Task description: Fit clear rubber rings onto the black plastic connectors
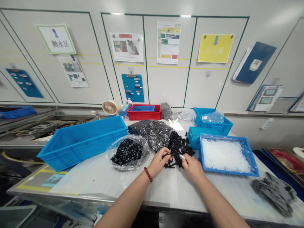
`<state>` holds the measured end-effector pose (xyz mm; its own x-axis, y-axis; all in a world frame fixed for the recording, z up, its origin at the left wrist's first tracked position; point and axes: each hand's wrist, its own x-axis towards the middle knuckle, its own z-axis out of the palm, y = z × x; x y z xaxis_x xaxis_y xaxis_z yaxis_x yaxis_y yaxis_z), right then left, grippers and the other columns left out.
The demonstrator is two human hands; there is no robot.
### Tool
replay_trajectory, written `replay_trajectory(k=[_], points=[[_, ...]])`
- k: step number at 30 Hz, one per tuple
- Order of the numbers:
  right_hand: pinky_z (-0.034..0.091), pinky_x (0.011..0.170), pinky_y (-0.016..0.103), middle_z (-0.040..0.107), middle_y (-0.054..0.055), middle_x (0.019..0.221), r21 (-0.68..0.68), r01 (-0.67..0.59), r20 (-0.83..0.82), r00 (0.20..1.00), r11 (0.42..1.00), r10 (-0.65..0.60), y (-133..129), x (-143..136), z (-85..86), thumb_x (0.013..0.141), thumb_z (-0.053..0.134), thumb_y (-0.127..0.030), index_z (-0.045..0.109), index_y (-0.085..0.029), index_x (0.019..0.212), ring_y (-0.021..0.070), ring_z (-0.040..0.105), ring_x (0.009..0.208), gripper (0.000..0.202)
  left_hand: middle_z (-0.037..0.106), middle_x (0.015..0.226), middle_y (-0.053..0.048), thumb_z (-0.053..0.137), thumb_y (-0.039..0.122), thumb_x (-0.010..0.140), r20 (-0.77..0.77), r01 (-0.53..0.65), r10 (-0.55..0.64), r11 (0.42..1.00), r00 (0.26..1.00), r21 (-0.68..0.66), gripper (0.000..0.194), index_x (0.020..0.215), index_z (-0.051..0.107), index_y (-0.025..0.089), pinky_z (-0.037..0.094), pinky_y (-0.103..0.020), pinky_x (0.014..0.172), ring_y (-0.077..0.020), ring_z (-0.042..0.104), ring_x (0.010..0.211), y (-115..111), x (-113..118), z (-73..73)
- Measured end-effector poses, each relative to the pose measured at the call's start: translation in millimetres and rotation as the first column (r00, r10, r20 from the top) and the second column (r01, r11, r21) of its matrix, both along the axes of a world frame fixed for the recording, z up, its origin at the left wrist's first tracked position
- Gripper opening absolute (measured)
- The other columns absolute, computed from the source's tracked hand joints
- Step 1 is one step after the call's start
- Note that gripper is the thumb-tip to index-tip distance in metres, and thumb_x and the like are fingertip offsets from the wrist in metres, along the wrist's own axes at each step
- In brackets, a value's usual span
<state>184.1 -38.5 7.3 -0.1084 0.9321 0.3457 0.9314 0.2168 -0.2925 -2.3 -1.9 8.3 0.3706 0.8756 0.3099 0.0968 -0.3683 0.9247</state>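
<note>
Between both grips, loose heap of small black plastic tubes (177, 148) on table (133, 182): left hand (158, 164) pinches one tube, right hand (193, 167) pinches small white piece (182, 156), close for mating.

Black parts (177, 148), blue tray (251, 169) of clear-white pieces (223, 155).

We see matt black plastic parts (177, 148), glossy clear plastic bags (127, 152), smooth blue plastic trays (82, 141), and translucent white pcs (224, 155).

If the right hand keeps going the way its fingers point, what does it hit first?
Probably the loose pile of black parts: the right hand points up-left into it, fingers pinching a small white piece at its near edge.
</note>
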Motion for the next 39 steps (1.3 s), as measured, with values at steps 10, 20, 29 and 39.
replay_trajectory(k=[10,20,29,39], points=[[0.021,0.053,0.024,0.062,0.0,0.068,-0.101,-0.032,0.062,0.997,0.994,0.038,-3,-4,5.2,0.085,0.037,-0.022,0.054,-0.021,0.075,0.0132,0.053,0.062,0.02,0.056,0.06,0.001,0.05,0.026,0.079,-0.15,-0.003,0.011,0.999,0.989,0.051,0.014,0.081,0.058,0.015,0.041,-0.022,0.057,-0.0124,0.053,0.056,-3,-2,5.7],[0.019,0.053,0.025,0.064,0.001,0.07,-0.113,-0.097,0.123,0.986,0.989,0.111,-6,-9,5.1,0.084,0.042,-0.02,0.056,-0.02,0.076,0.0133,0.055,0.064,0.017,0.057,0.056,0.002,0.055,0.023,0.078,-0.194,0.053,-0.057,0.998,0.979,-0.025,0.011,0.08,0.06,0.014,0.041,-0.02,0.053,-0.0111,0.053,0.052,-1,0,-0.6],[0.019,0.054,0.024,0.064,0.001,0.071,-0.142,-0.108,0.146,0.981,0.984,0.129,-7,-8,4.6,0.085,0.043,-0.021,0.057,-0.019,0.078,0.0126,0.055,0.063,0.016,0.057,0.052,0.003,0.054,0.022,0.078,-0.231,0.073,-0.075,0.997,0.97,-0.02,0.013,0.083,0.061,0.013,0.04,-0.02,0.055,-0.0105,0.052,0.05,0,-2,-2.7],[0.024,0.056,0.024,0.066,0.002,0.076,-0.154,-0.157,0.171,0.968,0.976,0.182,-8,-10,6.7,0.085,0.043,-0.023,0.059,-0.02,0.08,0.0141,0.058,0.068,0.018,0.062,0.056,0.0,0.055,0.027,0.079,-0.25,0.142,-0.139,0.99,0.958,-0.007,0.024,0.094,0.067,0.013,0.046,-0.023,0.06,-0.0116,0.055,0.051,0,-1,-6.6]])
